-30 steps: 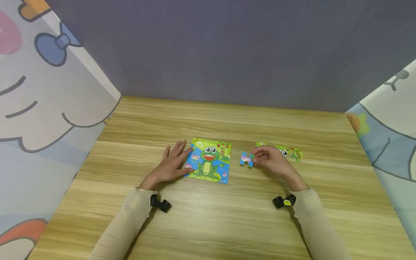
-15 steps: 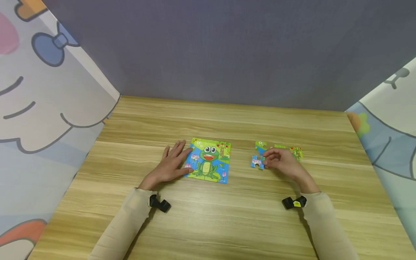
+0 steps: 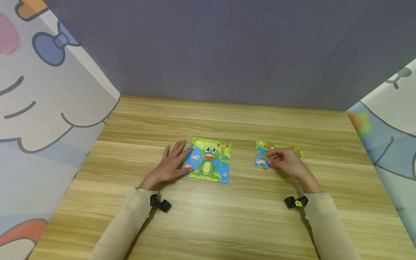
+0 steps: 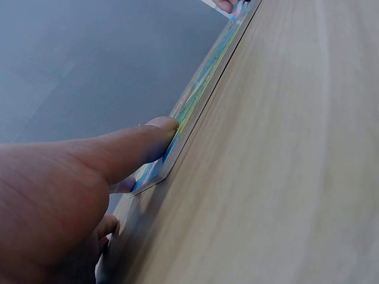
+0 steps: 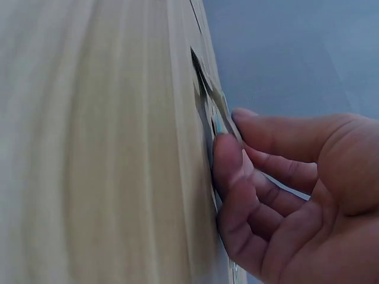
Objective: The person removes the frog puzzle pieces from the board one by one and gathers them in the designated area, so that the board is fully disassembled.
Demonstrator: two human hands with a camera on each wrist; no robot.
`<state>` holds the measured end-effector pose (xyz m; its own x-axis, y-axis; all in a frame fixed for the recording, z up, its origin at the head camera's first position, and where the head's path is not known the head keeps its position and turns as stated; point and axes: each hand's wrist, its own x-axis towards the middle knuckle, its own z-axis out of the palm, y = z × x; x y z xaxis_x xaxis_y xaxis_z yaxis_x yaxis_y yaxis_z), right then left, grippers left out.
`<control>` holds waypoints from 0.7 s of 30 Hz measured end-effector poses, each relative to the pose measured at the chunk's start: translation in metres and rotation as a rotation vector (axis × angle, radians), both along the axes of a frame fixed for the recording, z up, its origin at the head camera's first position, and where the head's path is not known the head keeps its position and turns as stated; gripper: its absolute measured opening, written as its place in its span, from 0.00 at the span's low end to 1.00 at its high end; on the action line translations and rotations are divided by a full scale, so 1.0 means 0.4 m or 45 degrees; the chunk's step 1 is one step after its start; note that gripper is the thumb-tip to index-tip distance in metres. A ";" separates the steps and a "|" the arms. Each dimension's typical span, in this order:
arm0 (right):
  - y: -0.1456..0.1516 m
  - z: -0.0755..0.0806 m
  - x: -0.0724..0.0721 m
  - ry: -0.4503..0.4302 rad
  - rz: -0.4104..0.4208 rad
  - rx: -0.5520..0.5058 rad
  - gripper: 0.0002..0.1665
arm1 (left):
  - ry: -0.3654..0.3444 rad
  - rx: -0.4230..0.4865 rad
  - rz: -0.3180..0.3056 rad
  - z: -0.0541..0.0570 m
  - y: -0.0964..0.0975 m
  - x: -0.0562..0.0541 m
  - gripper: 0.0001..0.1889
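Observation:
My left hand (image 3: pixel 169 167) lies spread on the left edge of a square frog picture puzzle (image 3: pixel 208 159). In the left wrist view the thumb (image 4: pixel 155 139) rests on the puzzle's rim. My right hand (image 3: pixel 286 162) pinches a puzzle piece (image 3: pixel 261 161) with pink and blue print between thumb and fingers. In the right wrist view that piece (image 5: pixel 220 106) tilts slightly off the table. Just above it in the head view is a green and blue piece (image 3: pixel 261 146); whether the two touch I cannot tell.
More puzzle pieces (image 3: pixel 297 151) lie behind the right hand, partly covered by it. The wooden table (image 3: pixel 221 216) meets a grey wall (image 3: pixel 227 54) at the back. Cartoon-printed panels (image 3: pixel 55 119) flank both sides.
My right hand has moved right with the pinched piece, bringing it below the green and blue piece. The left hand has stayed on the frog puzzle.

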<state>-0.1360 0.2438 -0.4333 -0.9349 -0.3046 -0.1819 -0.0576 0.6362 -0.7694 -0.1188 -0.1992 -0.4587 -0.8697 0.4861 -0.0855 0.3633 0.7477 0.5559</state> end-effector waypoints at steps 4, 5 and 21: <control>-0.014 0.004 0.002 0.130 0.013 0.105 0.13 | 0.010 0.009 -0.001 0.002 0.000 0.001 0.40; -0.017 0.005 0.003 0.155 0.014 0.118 0.12 | 0.014 0.011 -0.002 0.002 0.000 0.001 0.40; -0.021 0.019 0.003 0.171 -0.012 0.165 0.10 | -0.003 0.026 -0.001 0.008 0.002 0.002 0.40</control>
<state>-0.1349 0.2353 -0.4256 -0.9561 -0.2781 -0.0927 -0.1478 0.7306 -0.6666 -0.1181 -0.1985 -0.4553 -0.8693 0.4882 -0.0776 0.3622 0.7359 0.5720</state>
